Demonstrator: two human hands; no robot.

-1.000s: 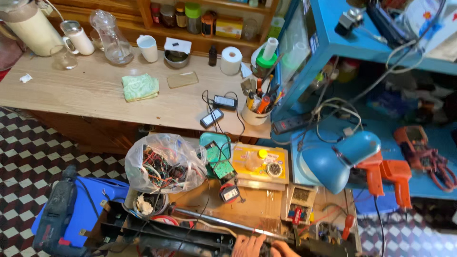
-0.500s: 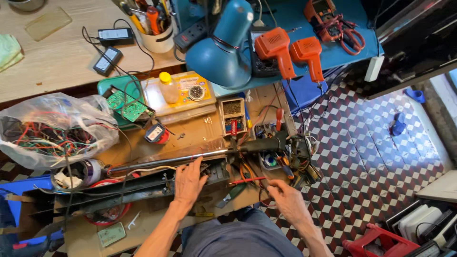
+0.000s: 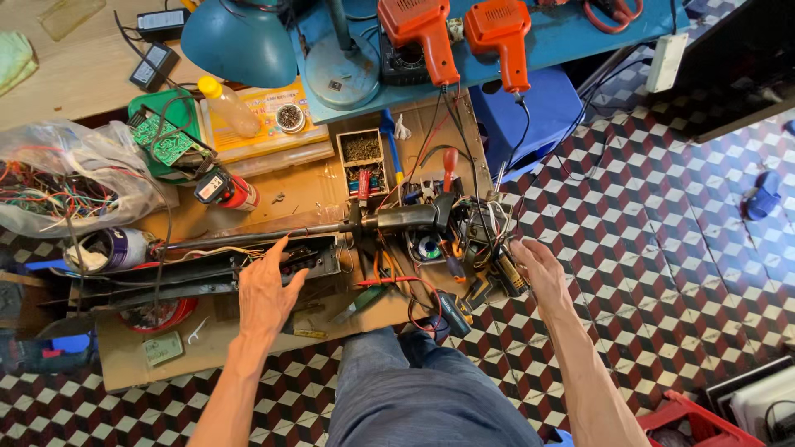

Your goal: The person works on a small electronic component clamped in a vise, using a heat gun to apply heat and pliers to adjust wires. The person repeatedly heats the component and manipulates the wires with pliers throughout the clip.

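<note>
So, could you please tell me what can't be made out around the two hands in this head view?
- Right hand: its fingertips sit among tangled wires, so any grip is hidden.
- Left hand: it covers part of the long black device; what lies beneath is unseen.
- Small wooden box: its contents are too small to identify.
- Plastic bag: cut off by the left edge.

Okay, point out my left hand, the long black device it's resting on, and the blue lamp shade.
left hand (image 3: 267, 291), head view, on the back of the hand.
long black device (image 3: 199, 277), head view, on the middle of its open body.
blue lamp shade (image 3: 238, 43), head view, on the dome's outer surface.
</note>
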